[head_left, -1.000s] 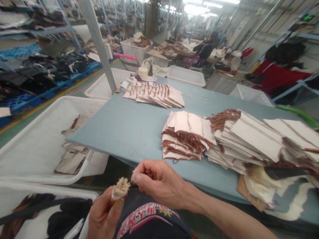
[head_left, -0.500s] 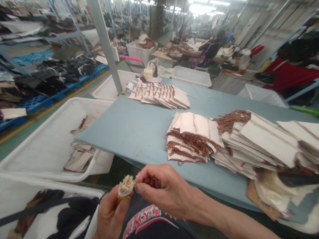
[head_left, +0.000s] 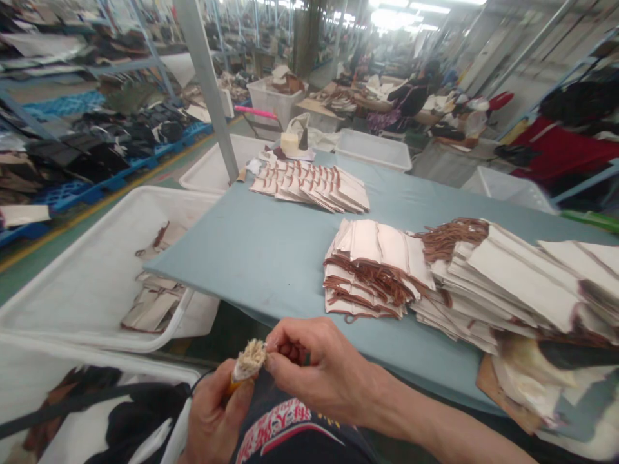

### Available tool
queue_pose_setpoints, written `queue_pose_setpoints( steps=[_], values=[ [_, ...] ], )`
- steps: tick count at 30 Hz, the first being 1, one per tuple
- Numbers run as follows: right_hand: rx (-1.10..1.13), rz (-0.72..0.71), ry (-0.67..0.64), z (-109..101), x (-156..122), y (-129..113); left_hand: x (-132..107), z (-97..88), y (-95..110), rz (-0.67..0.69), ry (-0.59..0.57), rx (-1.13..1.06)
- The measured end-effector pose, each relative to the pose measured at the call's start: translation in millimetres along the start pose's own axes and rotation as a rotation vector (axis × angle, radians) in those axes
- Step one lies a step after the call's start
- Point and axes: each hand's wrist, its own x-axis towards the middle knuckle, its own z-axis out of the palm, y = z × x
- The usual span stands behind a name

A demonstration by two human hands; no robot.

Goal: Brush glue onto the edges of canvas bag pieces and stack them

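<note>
My left hand [head_left: 218,407] is wrapped around a brush [head_left: 251,358] with pale, frayed bristles pointing up. White wrapping circles the brush below the bristles, and a bit of yellow-orange handle shows between my fingers. Thumb and forefinger of my right hand [head_left: 309,354] are pinched together at the right edge of the bristles. Whatever lies between those fingertips is too small to make out. Both hands are in front of my dark printed apron [head_left: 290,428], close to the near edge of the table.
On the blue-green table [head_left: 242,258] sit a stack of cream fabric pieces with brown cords [head_left: 377,270], a larger pile [head_left: 522,270] at right and an overlapping row [head_left: 309,183] farther back. A white bin [head_left: 62,283] stands left. A grey post [head_left: 206,84] rises by the far corner.
The brush and my left hand have shifted slightly to the right and tilted a little. My right hand stays pinched at the bristles, almost unmoved.
</note>
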Motion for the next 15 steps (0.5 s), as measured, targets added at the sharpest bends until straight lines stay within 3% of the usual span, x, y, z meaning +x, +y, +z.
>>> queue_pose_setpoints(
  steps=[5,10,12,15],
  values=[
    [-0.198,-0.135,0.073,2,0,4,3,0.8,2,0.057,-0.047,0.003],
    [-0.571,-0.271,0.246,-22,3,9,9,-2.3,10,0.039,-0.022,0.073],
    [-0.575,-0.228,0.288,-33,4,6,11,-4.3,12,0.028,-0.014,0.092],
    [-0.416,-0.103,0.207,-41,1,-5,7,-5.2,9,-0.017,-0.022,0.105]
  ],
)
